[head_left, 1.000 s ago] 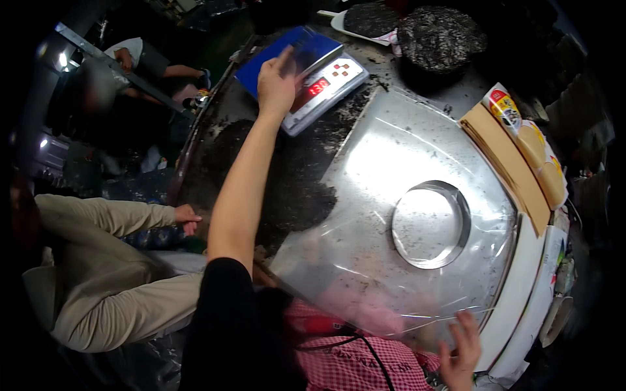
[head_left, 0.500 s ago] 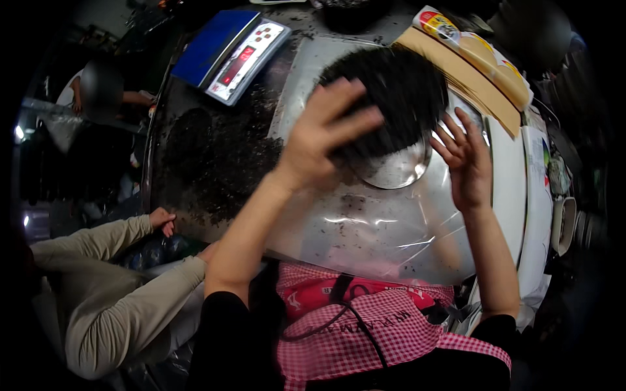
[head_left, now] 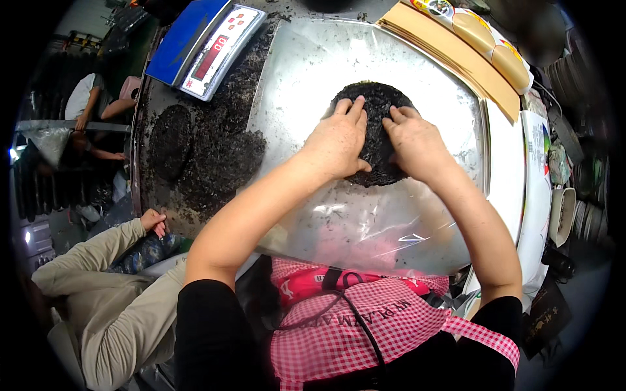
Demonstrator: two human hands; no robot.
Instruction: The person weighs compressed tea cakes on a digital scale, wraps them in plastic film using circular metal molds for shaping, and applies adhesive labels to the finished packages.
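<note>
A round, dark, flaky cake (head_left: pixel 377 140), which looks like dried seaweed, lies flat on a clear plastic sheet (head_left: pixel 297 85). My left hand (head_left: pixel 339 140) rests on its left side, fingers stretched over the top and thumb on the near part. On its right edge lies my right hand (head_left: pixel 417 143), fingers apart and slightly bent, the thumb partly hidden. Neither hand grips the cake; both press or touch its surface.
Upper left stands a blue scale (head_left: pixel 207 52) with a lit red display. Dark crumbs (head_left: pixel 222 156) cover the table beside the sheet. Brown cardboard (head_left: pixel 450 52) and printed packaging (head_left: pixel 486 36) line the right. A co-worker's hand (head_left: pixel 154 221) is at the table's left edge.
The dark cake, blurred and raised over a shiny round plate before, now lies flat on the plastic sheet. Both hands came down onto it. The plate no longer shows.
</note>
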